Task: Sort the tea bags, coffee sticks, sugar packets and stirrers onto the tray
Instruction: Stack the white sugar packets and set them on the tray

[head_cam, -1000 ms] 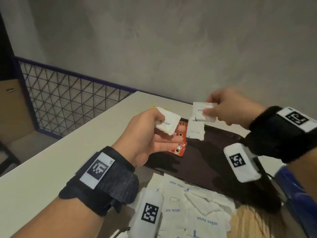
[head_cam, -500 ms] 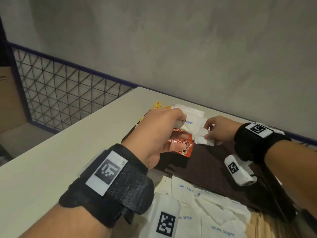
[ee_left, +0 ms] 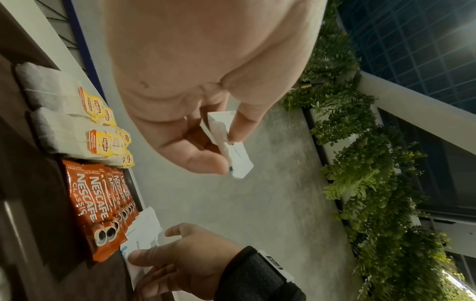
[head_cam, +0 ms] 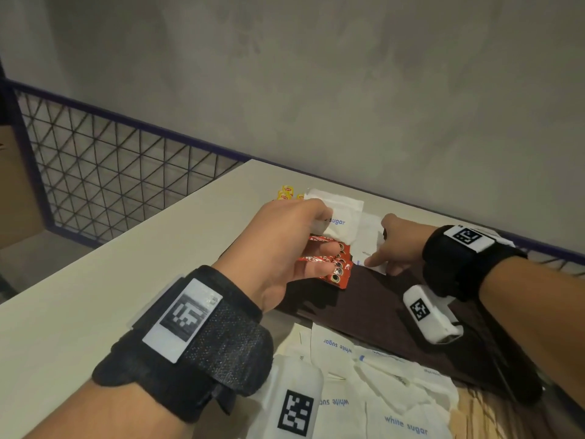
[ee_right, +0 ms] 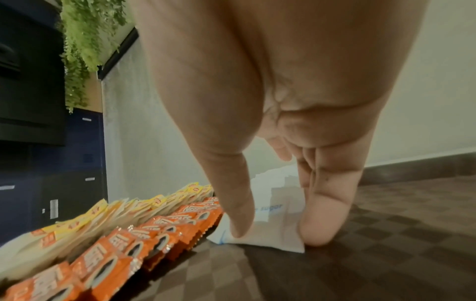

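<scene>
My left hand (head_cam: pixel 319 224) hovers over the red coffee sticks (head_cam: pixel 337 267) and pinches a white sugar packet (head_cam: pixel 340 221) between thumb and fingers; the left wrist view shows that pinch on the sugar packet (ee_left: pixel 233 148). My right hand (head_cam: pixel 376 259) is down on the dark brown tray (head_cam: pixel 380 308). Its straight fingers press a small stack of sugar packets (ee_right: pixel 270 222) just right of the coffee sticks (ee_right: pixel 154 230). Tea bags with yellow tags (ee_left: pixel 77 126) lie in a row beyond the coffee sticks (ee_left: pixel 98 203).
A loose pile of white sugar packets (head_cam: pixel 373 394) lies on the pale table (head_cam: pixel 95 296) in front of the tray. Light wooden pieces (head_cam: pixel 474 416), possibly stirrers, show at the bottom right. A grey wall rises behind the table and a wire mesh railing (head_cam: pixel 110 172) runs at the left.
Both hands have moved forward and down toward the tray. The right hand has lowered its sugar packet onto the stack beside the coffee sticks. The left hand still holds its packet.
</scene>
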The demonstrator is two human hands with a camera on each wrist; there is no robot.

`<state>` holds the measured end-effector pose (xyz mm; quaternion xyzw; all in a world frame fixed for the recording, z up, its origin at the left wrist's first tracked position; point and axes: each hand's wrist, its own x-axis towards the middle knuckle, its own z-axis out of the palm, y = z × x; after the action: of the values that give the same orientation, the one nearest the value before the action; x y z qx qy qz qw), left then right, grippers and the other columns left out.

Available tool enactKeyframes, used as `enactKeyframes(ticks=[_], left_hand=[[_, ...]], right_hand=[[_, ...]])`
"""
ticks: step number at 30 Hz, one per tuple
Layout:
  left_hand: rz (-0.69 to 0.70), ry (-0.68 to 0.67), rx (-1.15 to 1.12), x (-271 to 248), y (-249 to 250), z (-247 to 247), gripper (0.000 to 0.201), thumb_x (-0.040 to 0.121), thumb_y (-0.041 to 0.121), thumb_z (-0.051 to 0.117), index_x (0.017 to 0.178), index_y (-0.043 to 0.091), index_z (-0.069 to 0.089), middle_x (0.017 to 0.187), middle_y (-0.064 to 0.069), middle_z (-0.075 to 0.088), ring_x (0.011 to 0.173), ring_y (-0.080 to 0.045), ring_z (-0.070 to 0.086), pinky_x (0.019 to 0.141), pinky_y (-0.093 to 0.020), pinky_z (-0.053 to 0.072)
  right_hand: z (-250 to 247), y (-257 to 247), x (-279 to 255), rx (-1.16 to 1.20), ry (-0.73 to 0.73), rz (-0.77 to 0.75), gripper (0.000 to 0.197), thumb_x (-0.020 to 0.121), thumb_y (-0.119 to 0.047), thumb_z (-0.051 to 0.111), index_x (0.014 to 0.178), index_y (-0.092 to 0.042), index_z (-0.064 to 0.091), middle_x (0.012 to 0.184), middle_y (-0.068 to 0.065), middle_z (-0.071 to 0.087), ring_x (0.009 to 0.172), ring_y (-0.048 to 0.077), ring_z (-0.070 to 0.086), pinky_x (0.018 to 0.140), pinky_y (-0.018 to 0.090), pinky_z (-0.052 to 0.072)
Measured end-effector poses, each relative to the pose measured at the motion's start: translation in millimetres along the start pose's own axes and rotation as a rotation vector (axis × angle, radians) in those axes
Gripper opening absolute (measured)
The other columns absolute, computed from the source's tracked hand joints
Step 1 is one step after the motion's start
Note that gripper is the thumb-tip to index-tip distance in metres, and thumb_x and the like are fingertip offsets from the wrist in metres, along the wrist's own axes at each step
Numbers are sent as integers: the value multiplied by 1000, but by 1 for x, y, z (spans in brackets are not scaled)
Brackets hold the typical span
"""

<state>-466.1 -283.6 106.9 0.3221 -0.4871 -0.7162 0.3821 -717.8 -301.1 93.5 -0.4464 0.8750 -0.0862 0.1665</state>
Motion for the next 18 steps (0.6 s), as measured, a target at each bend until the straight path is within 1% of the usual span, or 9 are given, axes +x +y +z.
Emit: enactKeyframes(ticks=[3, 5, 8, 10, 12, 13, 15, 17, 18], left_hand=[[-4, -4, -19, 1, -1, 0, 19, 99, 20, 61, 114, 11, 68, 100, -10, 71, 67, -15, 70, 51, -27, 53], [-1, -16, -38, 0, -1, 0, 18, 100, 20, 60, 113, 10, 67, 100, -12, 72, 66, -16, 70, 52, -27, 55], [-2, -41, -106, 1, -2, 1, 19, 101, 17, 56, 113, 6, 65, 86, -13, 75, 65, -20, 71, 57, -30, 61], [-9, -68, -139, 0, -1, 1, 20, 102, 16, 51, 111, 3, 65, 78, -13, 77, 68, -24, 72, 62, -33, 63], [-12, -92, -152, 0, -1, 0, 23, 103, 15, 47, 111, 1, 64, 83, -16, 78, 70, -27, 73, 66, -35, 64], [-14, -102, -156, 0, -2, 0, 24, 102, 14, 46, 111, 0, 63, 86, -18, 78, 70, -27, 73, 66, -36, 65], [-22, -114, -156, 0, -2, 0, 27, 102, 14, 44, 112, -1, 64, 89, -19, 78, 72, -27, 73, 66, -36, 64], [-36, -115, -162, 1, -3, 0, 27, 102, 14, 46, 113, -1, 65, 92, -18, 78, 71, -27, 72, 64, -36, 64], [-46, -114, -171, 1, -4, 1, 25, 102, 14, 47, 111, -2, 65, 93, -18, 77, 69, -27, 72, 62, -35, 64]], right_hand=[[0, -3, 2, 29, 12, -10, 82, 77, -17, 89, 137, -12, 33, 97, 12, 70, 69, 24, 77, 67, 37, 65], [0, -4, 3, 16, 26, -11, 80, 78, -18, 88, 137, -13, 33, 97, 12, 70, 70, 24, 76, 66, 37, 65], [2, -5, 5, -28, 44, -27, 75, 80, -20, 86, 133, -12, 33, 95, 12, 71, 74, 27, 76, 73, 41, 65], [1, -5, 6, -59, 75, -57, 76, 80, -23, 86, 134, -11, 32, 95, 11, 69, 76, 27, 75, 70, 38, 63], [-3, -5, 5, -50, 117, -85, 79, 82, -26, 84, 138, -11, 30, 96, 10, 66, 76, 25, 72, 62, 31, 59], [-6, -6, 3, -29, 137, -96, 80, 84, -28, 81, 142, -10, 29, 95, 9, 66, 76, 25, 71, 60, 31, 57], [-16, -9, -4, 26, 169, -119, 80, 87, -32, 77, 148, -13, 28, 96, 9, 66, 78, 25, 70, 65, 34, 60], [-30, -13, -17, 24, 202, -186, 69, 89, -30, 74, 146, -19, 37, 95, 7, 67, 80, 24, 70, 72, 38, 61], [-38, -16, -27, 5, 221, -247, 62, 89, -27, 74, 142, -23, 43, 98, 5, 66, 80, 20, 68, 75, 37, 60]])
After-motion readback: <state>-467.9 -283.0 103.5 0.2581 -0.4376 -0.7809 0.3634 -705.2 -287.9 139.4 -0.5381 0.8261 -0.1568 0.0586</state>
